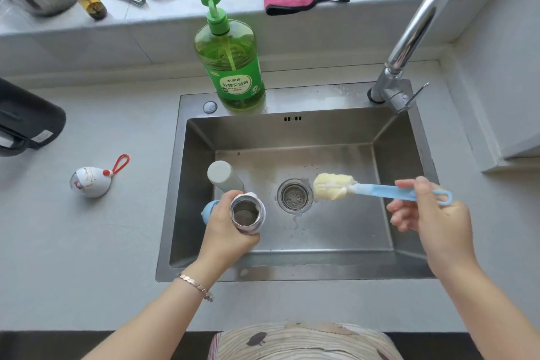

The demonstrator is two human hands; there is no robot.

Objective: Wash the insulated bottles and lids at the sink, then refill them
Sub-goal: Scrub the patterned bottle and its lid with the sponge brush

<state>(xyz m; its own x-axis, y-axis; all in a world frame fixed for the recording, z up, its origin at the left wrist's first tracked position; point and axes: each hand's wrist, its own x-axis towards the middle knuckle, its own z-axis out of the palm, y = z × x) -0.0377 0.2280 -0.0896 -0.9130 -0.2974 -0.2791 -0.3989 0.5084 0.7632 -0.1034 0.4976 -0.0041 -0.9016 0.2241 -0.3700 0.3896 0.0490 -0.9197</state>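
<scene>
A steel bottle (247, 213), uncapped with its open mouth facing up, is held at centre-left of the frame. Just above it a grey-green bottle (223, 174) leans, flat end toward the camera. A white domed lid (89, 183) with a red loop lies on the surface (87, 242) at left.

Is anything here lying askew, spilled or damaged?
Little. The white cap with a red loop lies tipped on the counter, left of the sink, and some foam sits around the drain. The open bottle in the left hand and the brush in the right hand look intact.
</scene>
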